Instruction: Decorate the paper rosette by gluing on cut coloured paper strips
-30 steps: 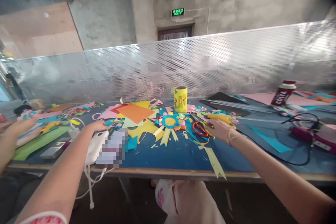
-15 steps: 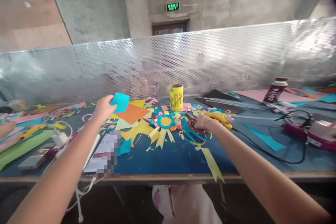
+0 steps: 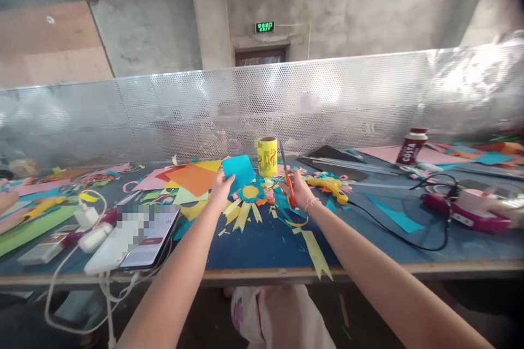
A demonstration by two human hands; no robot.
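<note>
My left hand [image 3: 221, 185] pinches a square piece of blue paper [image 3: 239, 171] by its lower left edge, holding it up over the table. In my right hand [image 3: 301, 190] is a pair of scissors [image 3: 291, 191] with red handles, its blades pointing up, apart from the paper. Below and between the hands lies a paper rosette [image 3: 251, 193] with a blue ring, yellow centre and pale yellow tails. A yellow roll [image 3: 267, 157] stands upright just behind it. Orange paper [image 3: 192, 179] lies left of my left hand.
A yellow glue gun [image 3: 329, 188] lies right of my right hand, its black cord trailing right. A dark red bottle [image 3: 411, 147] stands farther back. Phones [image 3: 153, 240] with white cables lie at the left front. Perforated metal panels [image 3: 180, 114] line the table's back.
My left hand has carried the blue paper right, over the rosette. My right hand has lifted the scissors off the table and turned their blades upward.
</note>
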